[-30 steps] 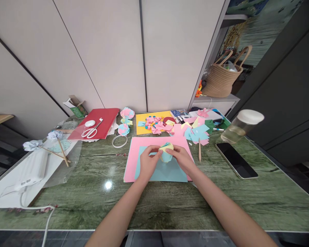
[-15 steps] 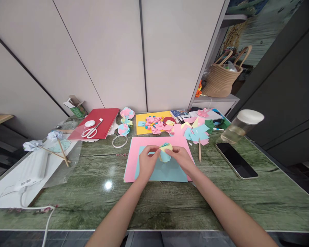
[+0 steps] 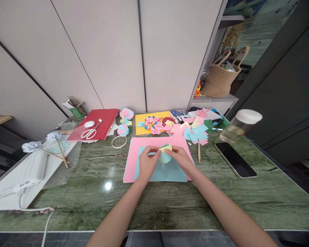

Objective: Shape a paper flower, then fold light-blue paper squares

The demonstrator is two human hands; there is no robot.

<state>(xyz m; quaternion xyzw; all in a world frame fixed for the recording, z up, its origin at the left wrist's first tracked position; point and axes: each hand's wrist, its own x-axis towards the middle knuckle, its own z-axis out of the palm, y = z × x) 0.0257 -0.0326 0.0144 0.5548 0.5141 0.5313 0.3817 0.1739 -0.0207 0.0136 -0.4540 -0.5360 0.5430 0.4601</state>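
Note:
Between my two hands is a small paper flower (image 3: 165, 157) of pale yellow and light blue pieces. My left hand (image 3: 148, 161) pinches its left side, and my right hand (image 3: 180, 158) grips its right edge with thumb and fingers. Both hands are held over a light blue sheet (image 3: 167, 174), which lies on a larger pink sheet (image 3: 130, 169). Fingers cover part of the flower's edges. Finished-looking pink, blue and yellow paper flowers (image 3: 123, 129) stand in a row beyond my left hand.
White scissors (image 3: 89, 133) lie on a red folder (image 3: 105, 118). A yellow sheet (image 3: 141, 130) bears small pink pieces. Cut paper scraps (image 3: 199, 130), a wooden stick (image 3: 199, 152), a phone (image 3: 235, 160) and a lidded bottle (image 3: 233, 132) are at right. A tape ring (image 3: 119, 142) sits left of the sheets.
The view has shifted very slightly. Both hands keep hold of the paper flower in nearly the same place.

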